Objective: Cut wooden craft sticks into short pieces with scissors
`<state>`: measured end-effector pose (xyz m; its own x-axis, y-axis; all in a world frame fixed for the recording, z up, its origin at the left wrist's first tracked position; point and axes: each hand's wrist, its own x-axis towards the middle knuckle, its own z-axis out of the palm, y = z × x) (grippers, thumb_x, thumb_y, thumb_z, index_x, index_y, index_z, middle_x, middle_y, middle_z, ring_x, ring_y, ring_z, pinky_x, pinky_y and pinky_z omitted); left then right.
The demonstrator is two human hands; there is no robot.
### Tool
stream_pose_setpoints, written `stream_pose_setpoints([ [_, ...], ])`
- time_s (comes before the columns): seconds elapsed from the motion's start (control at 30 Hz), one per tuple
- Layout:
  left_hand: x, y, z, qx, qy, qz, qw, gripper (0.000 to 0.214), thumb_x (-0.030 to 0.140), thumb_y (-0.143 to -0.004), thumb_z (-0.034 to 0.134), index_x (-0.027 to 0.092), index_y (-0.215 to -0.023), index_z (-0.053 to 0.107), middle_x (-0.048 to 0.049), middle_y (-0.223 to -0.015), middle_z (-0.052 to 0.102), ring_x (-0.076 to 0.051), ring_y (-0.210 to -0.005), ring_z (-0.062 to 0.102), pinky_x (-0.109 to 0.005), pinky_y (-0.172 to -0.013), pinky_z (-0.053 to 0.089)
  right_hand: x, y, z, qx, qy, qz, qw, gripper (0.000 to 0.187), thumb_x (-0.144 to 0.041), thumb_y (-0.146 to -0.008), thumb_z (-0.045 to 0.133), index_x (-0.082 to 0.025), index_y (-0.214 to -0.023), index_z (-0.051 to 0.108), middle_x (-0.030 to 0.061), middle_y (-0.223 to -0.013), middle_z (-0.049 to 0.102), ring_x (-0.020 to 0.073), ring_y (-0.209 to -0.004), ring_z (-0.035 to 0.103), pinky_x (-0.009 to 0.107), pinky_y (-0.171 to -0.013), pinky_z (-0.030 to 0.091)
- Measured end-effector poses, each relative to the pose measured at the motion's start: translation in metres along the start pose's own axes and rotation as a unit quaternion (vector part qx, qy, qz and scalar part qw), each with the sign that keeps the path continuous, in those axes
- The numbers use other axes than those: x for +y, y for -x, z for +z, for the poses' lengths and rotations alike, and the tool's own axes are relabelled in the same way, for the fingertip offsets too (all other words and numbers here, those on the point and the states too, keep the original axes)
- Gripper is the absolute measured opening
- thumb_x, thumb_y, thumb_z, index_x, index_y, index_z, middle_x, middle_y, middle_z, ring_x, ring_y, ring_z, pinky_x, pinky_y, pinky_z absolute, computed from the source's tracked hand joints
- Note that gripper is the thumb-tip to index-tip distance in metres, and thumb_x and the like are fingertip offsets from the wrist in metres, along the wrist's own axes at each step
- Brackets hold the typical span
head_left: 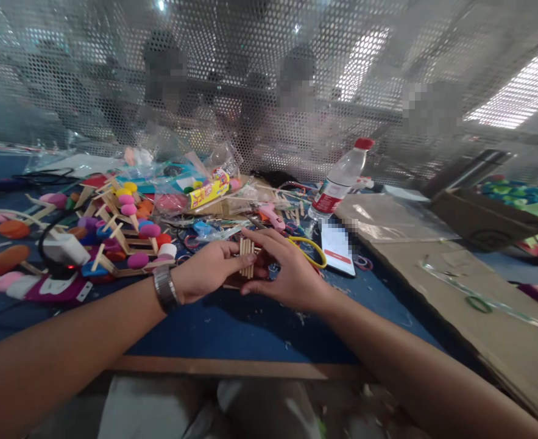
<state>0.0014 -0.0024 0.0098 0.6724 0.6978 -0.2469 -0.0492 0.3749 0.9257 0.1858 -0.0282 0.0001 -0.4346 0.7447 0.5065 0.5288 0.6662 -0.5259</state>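
Observation:
A small bundle of wooden sticks (247, 249), lying side by side, is held above the blue table near its front. My left hand (211, 266), with a watch on the wrist, pinches the sticks between thumb and fingers. From the other side my right hand (284, 268) curls around them, its thumb and fingers at their right edge; part of its grip is hidden. Just beyond the right hand lie yellow-handled scissors (317, 251). A pink glue gun (272, 216) rests behind the hands.
Stick pieces with coloured foam shapes (127, 235) crowd the left, beside a purple power strip (58, 288). A bottle (335, 186) and phone (337, 249) stand right of centre. Cardboard (483, 305) and a box (492, 210) fill the right. A perforated screen (250, 79) rises behind.

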Motion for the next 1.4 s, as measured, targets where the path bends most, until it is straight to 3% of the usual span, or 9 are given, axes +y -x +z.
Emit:
stream_pose_setpoints([
  [0.23, -0.001, 0.000, -0.002, -0.019, -0.020, -0.003, 1.000, 0.040, 0.047, -0.069, 0.083, 0.012, -0.085, 0.074, -0.0080, -0.089, 0.075, -0.008, -0.064, 0.061, -0.023, -0.065, 0.050, 0.001, 0.002, 0.001, -0.003, -0.021, 0.006, 1.000, 0.066, -0.028, -0.074, 0.082, -0.020, -0.134, 0.057, 0.0131, -0.122, 0.060, 0.0265, -0.111, 0.062, 0.043, -0.095, 0.053],
  [0.43, -0.003, 0.000, -0.001, -0.036, -0.025, 0.000, 0.999, 0.037, 0.046, -0.069, 0.083, 0.014, -0.084, 0.074, -0.0074, -0.089, 0.074, -0.016, -0.084, 0.066, -0.030, -0.081, 0.052, -0.004, 0.001, 0.000, 0.000, -0.026, 0.000, 1.000, 0.060, -0.024, -0.072, 0.081, -0.019, -0.127, 0.059, 0.0123, -0.117, 0.063, 0.0265, -0.107, 0.063, 0.043, -0.091, 0.055],
  [0.63, 0.002, 0.002, 0.004, -0.053, -0.031, -0.013, 0.998, 0.032, 0.040, -0.065, 0.087, 0.013, -0.070, 0.070, -0.0043, -0.076, 0.071, -0.015, -0.075, 0.064, -0.028, -0.075, 0.052, -0.007, 0.001, 0.001, -0.017, -0.016, -0.014, 1.000, 0.066, -0.025, -0.068, 0.083, -0.014, -0.127, 0.055, 0.0148, -0.121, 0.064, 0.0257, -0.110, 0.063, 0.039, -0.093, 0.054],
  [0.77, 0.003, 0.003, 0.007, -0.042, -0.017, -0.020, 0.999, 0.033, 0.038, -0.063, 0.088, 0.014, -0.077, 0.072, -0.0046, -0.082, 0.074, -0.016, -0.081, 0.067, -0.029, -0.081, 0.053, -0.009, 0.002, 0.002, -0.014, 0.000, -0.028, 1.000, 0.058, -0.022, -0.072, 0.079, -0.015, -0.125, 0.057, 0.0114, -0.115, 0.068, 0.0230, -0.105, 0.066, 0.036, -0.092, 0.055],
  [0.93, 0.002, 0.003, 0.006, -0.046, 0.007, -0.026, 0.999, 0.035, 0.040, -0.066, 0.086, 0.014, -0.085, 0.072, -0.0059, -0.087, 0.075, -0.017, -0.085, 0.069, -0.032, -0.083, 0.053, -0.008, 0.003, 0.001, -0.005, 0.018, -0.029, 0.999, 0.059, -0.032, -0.075, 0.078, -0.020, -0.129, 0.057, 0.0099, -0.117, 0.070, 0.0240, -0.104, 0.069, 0.037, -0.090, 0.056],
  [1.13, -0.001, 0.002, 0.004, -0.036, 0.006, -0.016, 0.999, 0.037, 0.042, -0.066, 0.086, 0.013, -0.085, 0.071, -0.0073, -0.086, 0.075, -0.019, -0.084, 0.069, -0.032, -0.079, 0.055, -0.008, 0.002, 0.001, -0.001, 0.024, -0.028, 0.999, 0.056, -0.037, -0.076, 0.077, -0.020, -0.127, 0.059, 0.0105, -0.115, 0.070, 0.0240, -0.104, 0.069, 0.036, -0.089, 0.056],
  [1.33, -0.001, 0.001, 0.001, -0.048, -0.046, 0.031, 0.997, 0.039, 0.047, -0.074, 0.080, 0.012, -0.090, 0.071, -0.0086, -0.090, 0.074, -0.018, -0.085, 0.068, -0.030, -0.078, 0.054, -0.010, 0.002, -0.003, -0.008, 0.009, -0.044, 0.999, 0.068, -0.039, -0.076, 0.079, -0.022, -0.136, 0.053, 0.0128, -0.126, 0.066, 0.0283, -0.117, 0.063, 0.043, -0.099, 0.052],
  [1.4, -0.001, 0.001, 0.001, -0.045, -0.064, 0.044, 0.996, 0.042, 0.051, -0.073, 0.079, 0.012, -0.090, 0.070, -0.0064, -0.087, 0.073, -0.017, -0.080, 0.067, -0.029, -0.076, 0.054, -0.011, 0.003, -0.004, 0.002, -0.016, -0.035, 0.999, 0.059, -0.041, -0.084, 0.071, -0.020, -0.136, 0.052, 0.0148, -0.128, 0.064, 0.0285, -0.116, 0.063, 0.043, -0.094, 0.054],
])
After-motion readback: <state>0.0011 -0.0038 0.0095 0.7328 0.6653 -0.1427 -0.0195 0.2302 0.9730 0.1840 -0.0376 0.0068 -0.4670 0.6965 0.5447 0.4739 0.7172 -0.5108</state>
